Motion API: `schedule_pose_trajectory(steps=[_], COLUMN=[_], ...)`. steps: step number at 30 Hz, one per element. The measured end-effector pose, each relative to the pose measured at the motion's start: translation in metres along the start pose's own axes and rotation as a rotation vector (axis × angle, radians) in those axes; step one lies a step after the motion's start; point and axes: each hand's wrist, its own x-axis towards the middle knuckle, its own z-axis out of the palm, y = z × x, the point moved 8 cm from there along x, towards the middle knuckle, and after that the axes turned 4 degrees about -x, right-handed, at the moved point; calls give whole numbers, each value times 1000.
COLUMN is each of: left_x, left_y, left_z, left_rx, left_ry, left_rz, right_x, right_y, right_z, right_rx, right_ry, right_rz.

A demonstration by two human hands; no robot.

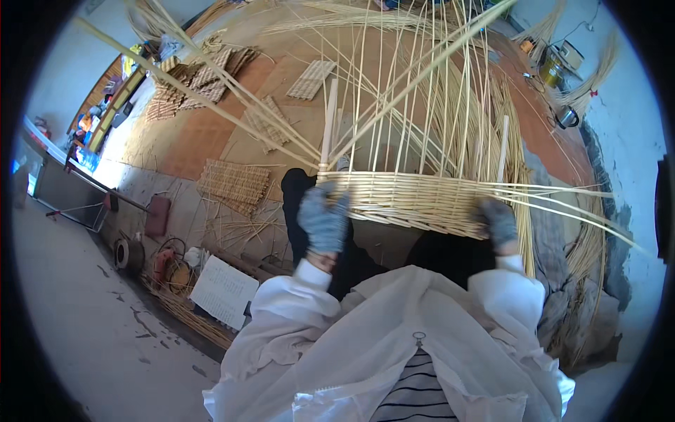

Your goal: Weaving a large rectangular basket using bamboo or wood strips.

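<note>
My left hand [323, 224], gloved grey, grips the left end of the woven wicker band [415, 200] at mid-frame, fingers curled shut over its lower edge. My right hand [498, 223], gloved too, clamps the band's right end. The band runs between my hands, just above them. Its loose upright stakes [422, 91] fan toward the frame's top. Flat woven mats [232, 184] lie beyond, upper left.

Beyond my fingers, a brown earthen floor [211, 133] spreads out, strewn with flat woven mats [235, 184] in daylight. Left of them lies pale concrete floor [70, 309]; right, a rough whitish wall [626, 126].
</note>
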Motion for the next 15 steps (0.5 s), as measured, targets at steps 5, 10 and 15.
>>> schedule_pose_trajectory(steps=[5, 10, 15], left_x=[63, 86, 90], left_y=[-42, -48, -51], left_z=[15, 45, 46], left_rx=[296, 486, 544], left_ry=[-379, -754, -888], left_rz=[269, 455, 423], right_x=[8, -8, -19], right_y=[-156, -205, -218], right_z=[198, 290, 348], right_rx=[-200, -282, -1049], right_ry=[-124, -35, -46], right_rz=[-761, -1338, -1158])
